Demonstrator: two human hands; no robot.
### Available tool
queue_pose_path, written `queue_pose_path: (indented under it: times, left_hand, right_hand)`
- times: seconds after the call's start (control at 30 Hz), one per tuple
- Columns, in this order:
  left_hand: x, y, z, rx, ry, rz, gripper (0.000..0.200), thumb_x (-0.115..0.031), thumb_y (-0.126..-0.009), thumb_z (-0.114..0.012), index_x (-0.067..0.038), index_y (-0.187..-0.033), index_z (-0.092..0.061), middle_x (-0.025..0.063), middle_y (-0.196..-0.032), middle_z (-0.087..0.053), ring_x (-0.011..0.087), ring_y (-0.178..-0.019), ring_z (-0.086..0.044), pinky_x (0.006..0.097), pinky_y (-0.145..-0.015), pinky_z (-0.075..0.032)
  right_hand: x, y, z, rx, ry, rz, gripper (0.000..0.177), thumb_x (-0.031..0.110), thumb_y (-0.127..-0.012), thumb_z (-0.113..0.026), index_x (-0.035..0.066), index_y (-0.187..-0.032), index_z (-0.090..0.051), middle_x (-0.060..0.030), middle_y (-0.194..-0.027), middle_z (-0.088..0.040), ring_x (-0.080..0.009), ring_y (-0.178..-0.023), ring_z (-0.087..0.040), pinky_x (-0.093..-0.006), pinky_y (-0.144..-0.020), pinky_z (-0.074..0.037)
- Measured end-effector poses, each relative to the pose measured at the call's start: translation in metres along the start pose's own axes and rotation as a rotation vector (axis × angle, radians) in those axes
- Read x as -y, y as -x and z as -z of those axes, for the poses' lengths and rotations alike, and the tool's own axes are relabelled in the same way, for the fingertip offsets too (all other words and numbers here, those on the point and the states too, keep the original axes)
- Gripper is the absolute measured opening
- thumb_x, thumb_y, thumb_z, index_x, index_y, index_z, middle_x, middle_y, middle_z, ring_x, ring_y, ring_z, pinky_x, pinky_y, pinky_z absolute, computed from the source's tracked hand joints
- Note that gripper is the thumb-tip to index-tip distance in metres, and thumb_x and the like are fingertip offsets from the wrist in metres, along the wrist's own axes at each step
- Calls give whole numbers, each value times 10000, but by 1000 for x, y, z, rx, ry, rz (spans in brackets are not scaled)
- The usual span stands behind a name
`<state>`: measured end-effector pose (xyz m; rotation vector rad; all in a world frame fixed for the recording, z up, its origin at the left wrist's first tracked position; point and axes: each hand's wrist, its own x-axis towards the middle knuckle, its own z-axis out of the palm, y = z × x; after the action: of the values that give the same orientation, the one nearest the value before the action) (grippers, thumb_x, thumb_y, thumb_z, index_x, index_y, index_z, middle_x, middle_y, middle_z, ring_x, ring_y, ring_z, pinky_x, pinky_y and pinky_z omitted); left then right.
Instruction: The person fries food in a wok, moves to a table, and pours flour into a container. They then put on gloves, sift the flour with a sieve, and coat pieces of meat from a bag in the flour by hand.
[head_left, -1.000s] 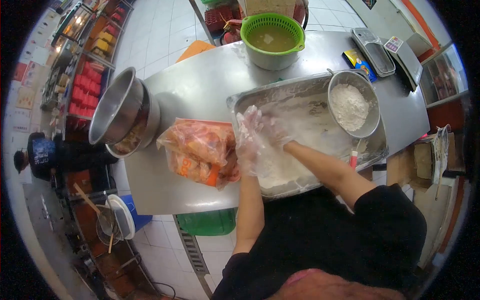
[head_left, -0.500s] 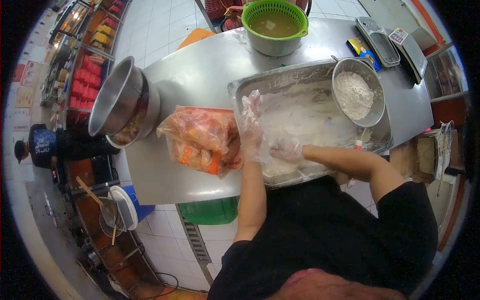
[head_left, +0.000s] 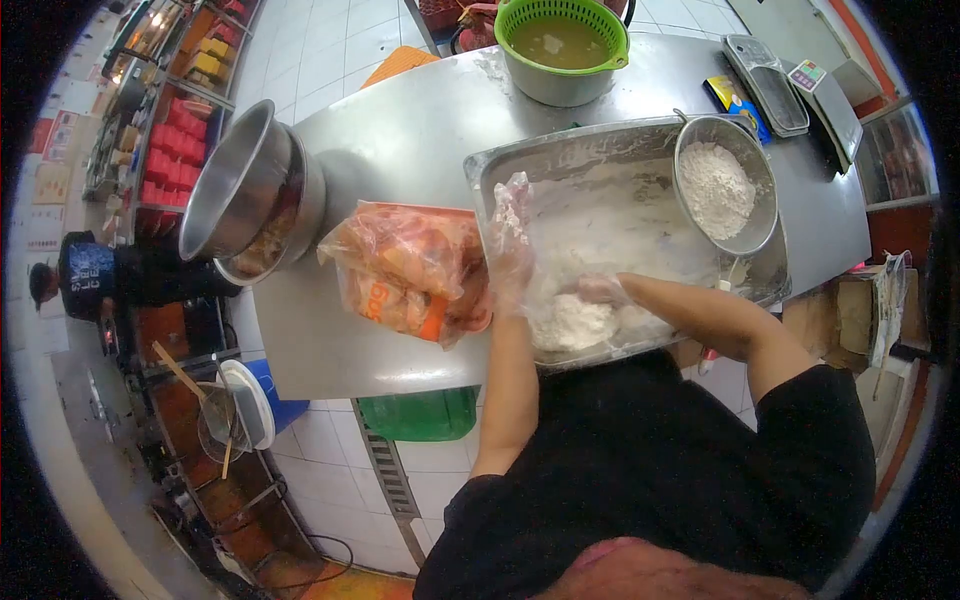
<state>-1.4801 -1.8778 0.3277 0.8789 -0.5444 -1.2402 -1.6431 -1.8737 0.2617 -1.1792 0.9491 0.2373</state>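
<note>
A metal tray (head_left: 640, 172) in front of me holds white flour spread over its bottom. My left hand (head_left: 512, 235), in a clear plastic glove dusted with flour, is by the tray's left wall, fingers stretched out. A heap of flour (head_left: 572, 322) is in the tray's near left corner. My right hand (head_left: 604, 290), also gloved, is at the upper edge of this heap; its fingers are blurred and partly hidden. Left of the tray lies a clear plastic bag of raw meat (head_left: 405, 262), apparently chicken. A sieve full of flour (head_left: 718, 190) rests over the tray's right end.
Two steel bowls (head_left: 230, 185) are stacked at the table's left. At the back, a green colander (head_left: 620, 62) sits in a pot of cloudy liquid. A scale (head_left: 828, 105) stands far right. Another person (head_left: 100, 275) is at the left. A green bin (head_left: 420, 415) is under the table.
A heap of flour now shows below my right hand, which has moved slightly up and right. My left hand stays along the tray's left side. The view has shifted a little.
</note>
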Motion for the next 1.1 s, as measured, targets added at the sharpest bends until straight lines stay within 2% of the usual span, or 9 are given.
queue_pose_path:
  times: [0.47, 0.57, 0.63, 0.67, 0.73, 0.77, 0.87, 0.97, 1.1]
  left_hand:
    - [9, -3, 5, 9, -7, -11, 445, -208, -982, -362, 53, -1339, -322, 139, -1333, -445, 204, -1209, -455, 287, -1029, -343]
    - [7, -1, 4, 61, -107, -37, 508, -365, -982, -317, 3, -1330, -363, 119, -1337, -424, 209, -1221, -409, 328, -1057, -285]
    - [7, -2, 9, 110, -236, -58, 430, -147, -980, -323, 35, -1367, -276, 102, -1377, -403, 183, -1246, -412, 284, -1065, -292]
    - [9, -5, 11, 107, -238, -59, 430, -147, -980, -323, 35, -1367, -276, 102, -1377, -403, 183, -1246, -412, 284, -1065, -292]
    - [11, -13, 11, 98, -206, 16, 536, -362, -980, -322, 13, -1361, -298, 137, -1340, -420, 262, -1260, -369, 369, -1084, -247]
    - [13, -13, 11, 96, -207, 14, 536, -362, -980, -322, 13, -1361, -298, 137, -1340, -420, 262, -1260, -369, 369, -1084, -247]
    - [11, -6, 6, 50, -166, 10, 512, -336, -987, -302, 16, -1360, -302, 136, -1350, -413, 256, -1267, -364, 361, -1088, -239]
    - [27, -2, 24, 189, 104, -63, 516, -18, -923, -344, 15, -1405, -163, 119, -1463, -231, 166, -1346, -232, 257, -1118, -188]
    - [29, -5, 30, 229, 124, -15, 544, 5, -899, -377, 10, -1404, -175, 126, -1471, -206, 179, -1360, -195, 271, -1122, -179]
  right_hand:
    - [-17, -10, -19, 10, 0, 7, 560, 407, -896, -461, 32, -1310, -419, -133, -1324, -447, -240, -1203, -425, -334, -999, -324]
    - [-14, -13, -16, 18, 9, 3, 558, 403, -898, -459, 31, -1311, -418, -130, -1323, -450, -236, -1203, -426, -330, -999, -325]
    - [-14, -15, -13, 24, 17, 3, 557, 401, -899, -458, 29, -1312, -417, -129, -1322, -452, -234, -1203, -427, -327, -998, -326]
    - [-14, -16, -12, 22, 22, 3, 557, 400, -900, -457, 29, -1313, -416, -128, -1322, -452, -233, -1203, -427, -325, -998, -327]
    - [-16, -20, -9, 12, 43, 5, 556, 398, -901, -456, 28, -1313, -415, -126, -1321, -454, -231, -1203, -428, -322, -998, -328]
    - [-17, -23, -9, -1, 67, 6, 555, 397, -901, -456, 27, -1314, -415, -126, -1320, -455, -230, -1203, -429, -321, -997, -328]
    - [-35, -38, -15, -85, 200, 14, 554, 393, -903, -454, 25, -1315, -413, -123, -1319, -458, -226, -1203, -430, -317, -997, -329]
    - [-53, -47, -23, -149, 217, 21, 553, 390, -905, -453, 23, -1316, -411, -121, -1318, -461, -223, -1203, -431, -312, -996, -331]
    - [-44, -39, -27, -151, 53, 46, 512, 362, -912, -449, 13, -1288, -440, -127, -1265, -511, -224, -1165, -472, -314, -972, -361]
